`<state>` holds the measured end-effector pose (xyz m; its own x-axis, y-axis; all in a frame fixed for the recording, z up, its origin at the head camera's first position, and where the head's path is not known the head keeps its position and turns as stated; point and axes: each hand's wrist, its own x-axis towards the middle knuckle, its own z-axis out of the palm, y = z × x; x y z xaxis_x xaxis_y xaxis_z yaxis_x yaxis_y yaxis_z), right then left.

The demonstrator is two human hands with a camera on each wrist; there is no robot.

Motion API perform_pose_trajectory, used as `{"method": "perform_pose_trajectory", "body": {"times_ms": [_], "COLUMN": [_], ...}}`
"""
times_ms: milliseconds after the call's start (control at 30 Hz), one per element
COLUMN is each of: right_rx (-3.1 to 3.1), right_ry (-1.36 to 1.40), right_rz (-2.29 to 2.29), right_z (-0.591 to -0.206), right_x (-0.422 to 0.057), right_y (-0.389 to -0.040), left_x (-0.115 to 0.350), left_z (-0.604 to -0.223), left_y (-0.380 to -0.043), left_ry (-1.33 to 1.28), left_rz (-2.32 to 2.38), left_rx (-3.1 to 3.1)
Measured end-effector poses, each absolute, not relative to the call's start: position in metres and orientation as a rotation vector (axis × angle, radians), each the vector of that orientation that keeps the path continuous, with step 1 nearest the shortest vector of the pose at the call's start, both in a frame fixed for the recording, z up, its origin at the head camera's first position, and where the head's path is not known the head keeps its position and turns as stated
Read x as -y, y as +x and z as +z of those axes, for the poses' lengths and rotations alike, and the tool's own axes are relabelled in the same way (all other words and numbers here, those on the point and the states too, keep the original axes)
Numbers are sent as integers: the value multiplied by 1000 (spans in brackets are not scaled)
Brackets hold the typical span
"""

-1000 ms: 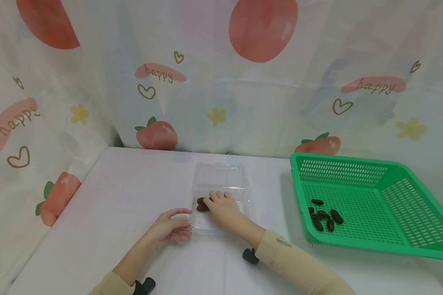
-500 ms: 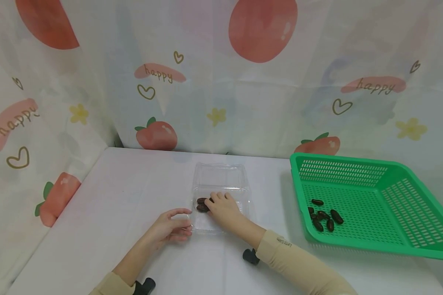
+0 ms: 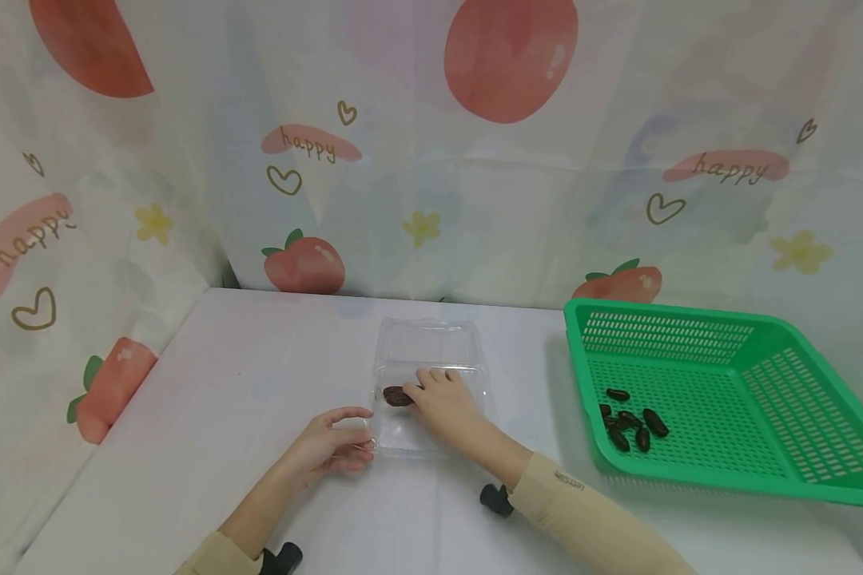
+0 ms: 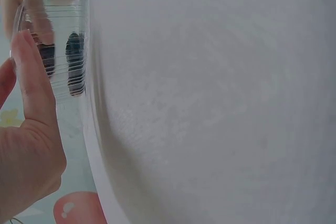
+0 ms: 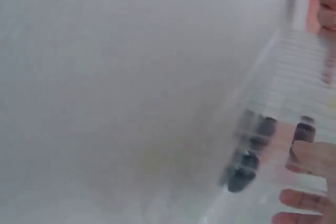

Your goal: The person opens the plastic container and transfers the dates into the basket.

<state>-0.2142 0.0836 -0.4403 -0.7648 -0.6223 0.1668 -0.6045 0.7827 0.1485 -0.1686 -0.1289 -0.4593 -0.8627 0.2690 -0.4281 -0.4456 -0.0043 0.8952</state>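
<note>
A clear plastic clamshell box point(image 3: 410, 438) lies with its lid laid back on the white table, dark brown dates point(image 3: 397, 396) inside at the left. My left hand point(image 3: 338, 439) pinches the box's left rim between thumb and finger, plainest in the left wrist view. My right hand point(image 3: 449, 403) reaches over the box from the right, fingers spread. In the right wrist view its thumb tip touches one date point(image 5: 304, 131), while the other fingers stand apart from it. More dates point(image 5: 244, 171) show blurred through the box wall. The right hand hides part of the box floor.
A green perforated basket point(image 3: 769, 479) stands at the right, with several dates point(image 3: 618, 439) near its left end. The white table point(image 3: 259, 359) ends at a printed curtain point(image 3: 511, 224) behind. Both sleeves carry black wrist devices point(image 3: 496, 500).
My right hand has shifted slightly right within the box, and the dates at the left now look closer together. My left hand has stayed on the rim. The basket's dates are unchanged.
</note>
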Motion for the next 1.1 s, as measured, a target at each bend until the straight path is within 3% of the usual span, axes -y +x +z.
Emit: {"method": "perform_pose_trajectory", "body": {"times_ms": [467,1100], "right_rx": [2653,2609], "right_ry": [812,518], "right_rz": [-29,32], "right_z": [-398,-378], "right_x": [-131,-219], "right_y": [-203,-182], "left_x": [129,128], "left_z": [-455,-457], "left_y": [-167,-168], "left_ry": [-183,-196], "left_rz": [1920,1910], "left_rx": [-1784,-1784]}}
